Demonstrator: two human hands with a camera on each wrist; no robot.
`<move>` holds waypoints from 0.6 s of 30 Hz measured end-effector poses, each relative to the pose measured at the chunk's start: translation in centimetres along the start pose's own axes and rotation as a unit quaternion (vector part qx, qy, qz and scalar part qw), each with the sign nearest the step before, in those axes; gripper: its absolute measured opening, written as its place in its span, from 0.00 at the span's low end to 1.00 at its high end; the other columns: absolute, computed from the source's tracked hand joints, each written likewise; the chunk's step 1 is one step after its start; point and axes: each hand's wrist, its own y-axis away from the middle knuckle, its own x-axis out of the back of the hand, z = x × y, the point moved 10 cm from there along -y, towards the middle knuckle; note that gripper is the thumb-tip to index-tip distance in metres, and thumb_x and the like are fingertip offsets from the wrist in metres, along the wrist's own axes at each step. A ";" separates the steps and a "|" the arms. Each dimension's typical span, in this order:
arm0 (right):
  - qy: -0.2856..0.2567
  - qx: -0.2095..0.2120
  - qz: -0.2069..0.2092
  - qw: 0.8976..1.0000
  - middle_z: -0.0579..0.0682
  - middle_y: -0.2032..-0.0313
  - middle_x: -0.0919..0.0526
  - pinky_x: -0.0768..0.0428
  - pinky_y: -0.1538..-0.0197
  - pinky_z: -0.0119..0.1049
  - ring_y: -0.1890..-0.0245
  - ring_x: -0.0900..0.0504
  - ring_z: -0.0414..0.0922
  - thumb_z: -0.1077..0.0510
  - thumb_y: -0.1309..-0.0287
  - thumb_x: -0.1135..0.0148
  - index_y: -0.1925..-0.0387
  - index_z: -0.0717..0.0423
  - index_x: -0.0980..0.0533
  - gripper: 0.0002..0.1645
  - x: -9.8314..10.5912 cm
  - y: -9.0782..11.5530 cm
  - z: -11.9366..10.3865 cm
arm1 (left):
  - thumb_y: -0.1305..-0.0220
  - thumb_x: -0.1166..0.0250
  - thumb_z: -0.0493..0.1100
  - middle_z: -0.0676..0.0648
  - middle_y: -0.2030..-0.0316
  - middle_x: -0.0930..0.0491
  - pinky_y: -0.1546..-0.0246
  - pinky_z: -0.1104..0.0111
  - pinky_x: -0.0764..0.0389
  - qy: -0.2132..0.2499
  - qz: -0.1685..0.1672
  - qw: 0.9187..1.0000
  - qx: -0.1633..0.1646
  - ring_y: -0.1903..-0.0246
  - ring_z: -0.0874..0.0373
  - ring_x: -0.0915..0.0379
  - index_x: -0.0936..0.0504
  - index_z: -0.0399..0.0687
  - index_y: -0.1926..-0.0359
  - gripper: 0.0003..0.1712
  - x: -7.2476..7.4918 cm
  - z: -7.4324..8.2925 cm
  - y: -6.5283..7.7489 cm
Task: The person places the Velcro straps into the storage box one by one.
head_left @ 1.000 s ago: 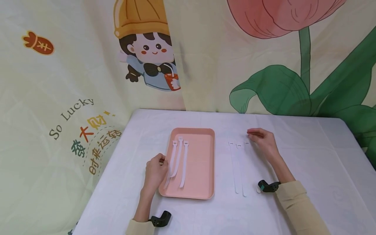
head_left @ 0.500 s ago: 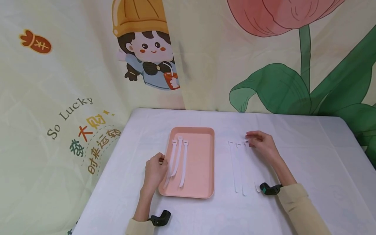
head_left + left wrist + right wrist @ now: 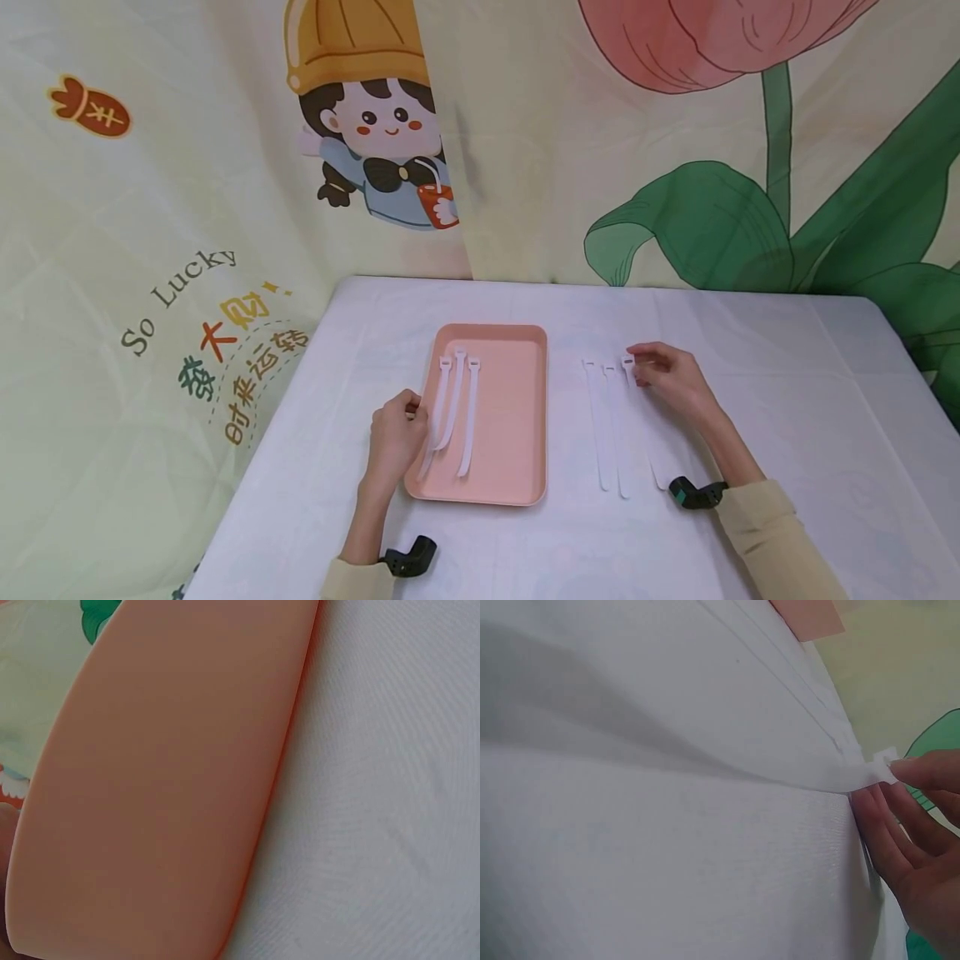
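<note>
My right hand pinches the slotted head of a white cable tie between thumb and fingers. In the right wrist view that head is raised and the strap slopes down to the cloth. Just left of it, two more cable ties lie side by side on the table. My left hand grips the left rim of a pink tray, fingers curled at its edge. Inside the tray, on its left side, lie three white cable ties, heads toward the back. The left wrist view shows mostly the tray's outer wall.
A white cloth covers the table. Behind it hangs a printed backdrop with a cartoon figure and a tulip. Black cameras sit on both wrists.
My right hand has come down and toward me onto the rightmost cable tie and now lifts its head end. My left hand and the tray stay put.
</note>
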 end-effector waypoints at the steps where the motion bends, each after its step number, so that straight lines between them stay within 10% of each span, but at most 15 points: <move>1: 0.003 0.002 -0.001 1.000 0.65 0.47 0.17 0.17 0.58 0.26 0.61 0.15 0.45 0.64 0.32 0.39 0.39 0.63 0.23 0.21 0.0 0.0 0.0 | 0.34 0.40 0.32 0.36 0.66 0.13 0.66 0.55 0.16 0.000 0.000 1.000 0.000 0.67 0.46 0.15 0.16 0.33 0.61 0.07 0.0 0.0 0.0; 18: 0.064 0.028 0.032 0.997 0.58 0.44 0.17 0.21 0.49 0.28 0.46 0.18 0.54 0.64 0.32 0.38 0.39 0.54 0.21 0.21 -0.2 0.7 0.2 | 0.34 0.40 0.31 0.35 0.66 0.13 0.67 0.57 0.16 0.003 0.002 1.000 -0.002 0.67 0.46 0.15 0.16 0.32 0.61 0.07 0.1 0.1 0.0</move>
